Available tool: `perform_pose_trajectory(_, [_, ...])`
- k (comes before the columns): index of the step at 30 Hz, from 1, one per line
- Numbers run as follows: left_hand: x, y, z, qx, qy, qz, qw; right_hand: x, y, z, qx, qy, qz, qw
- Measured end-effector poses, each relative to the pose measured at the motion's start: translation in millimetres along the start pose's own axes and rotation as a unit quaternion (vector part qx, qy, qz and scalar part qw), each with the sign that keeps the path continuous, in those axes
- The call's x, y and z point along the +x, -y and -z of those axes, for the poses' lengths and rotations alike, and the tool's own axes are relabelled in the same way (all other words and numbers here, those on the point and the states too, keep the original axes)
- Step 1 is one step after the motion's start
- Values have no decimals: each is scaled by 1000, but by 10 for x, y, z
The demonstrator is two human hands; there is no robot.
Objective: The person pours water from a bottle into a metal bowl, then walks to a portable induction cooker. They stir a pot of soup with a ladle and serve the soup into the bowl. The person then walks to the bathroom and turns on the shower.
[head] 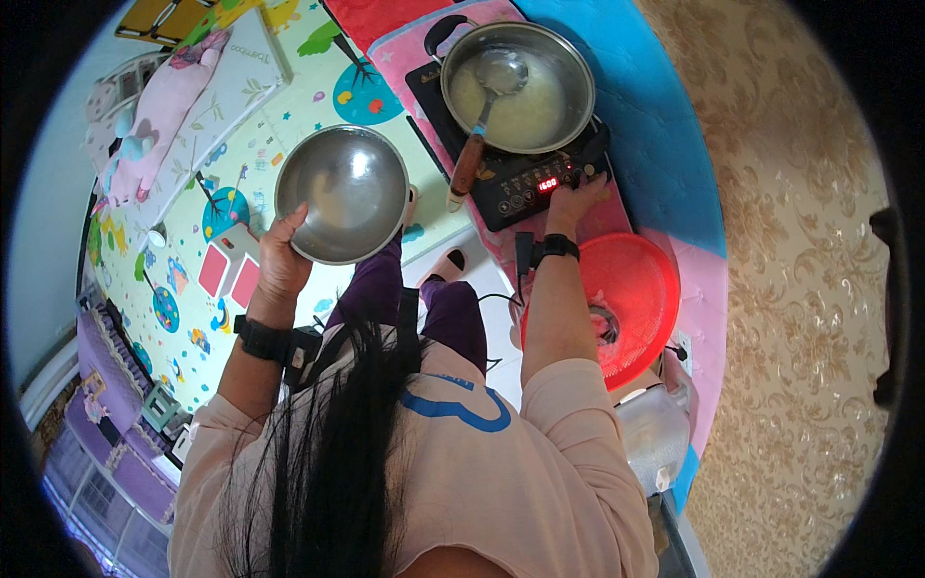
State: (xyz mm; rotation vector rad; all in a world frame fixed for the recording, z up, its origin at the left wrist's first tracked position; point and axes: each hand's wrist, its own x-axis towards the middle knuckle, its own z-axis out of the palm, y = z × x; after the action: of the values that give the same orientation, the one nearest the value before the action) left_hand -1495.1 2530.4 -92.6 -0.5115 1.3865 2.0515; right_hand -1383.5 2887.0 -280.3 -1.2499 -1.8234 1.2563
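My left hand grips the rim of a stainless steel bowl, thumb inside; the bowl holds nothing but a little residue. My right hand rests at the control panel of a black induction cooker, fingers at its right end near the lit display. It holds nothing that I can see. On the cooker stands a steel pot with pale, cloudy liquid inside. A ladle with a wooden handle lies in the pot, its bowl in the liquid and its handle over the near rim.
A red plastic basket stands by my right forearm. A black cable and plug hang beside the cooker. Blue padding and a patterned wall are on the right. A printed play mat and a white-and-red box lie left.
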Motion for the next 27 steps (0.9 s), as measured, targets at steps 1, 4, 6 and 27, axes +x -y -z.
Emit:
perform_pose_trajectory(1, [1,6,-11,-5,-1,-4,1000,8,-27,-1,6,-5,-10,1000])
perform_pose_trajectory(4, [-5,3,-30,-8,-4,0,1000,48,-175,-21,37,-18,-8,999])
perform_pose_trajectory(6, [-16,3,-35,1,-6,-2,1000,81,-282,-41,3,-37,-8,999])
perform_pose_trajectory(27, [-30,3,-19,20,-8,9,1000,18,26,-18,-28,8,-14,999])
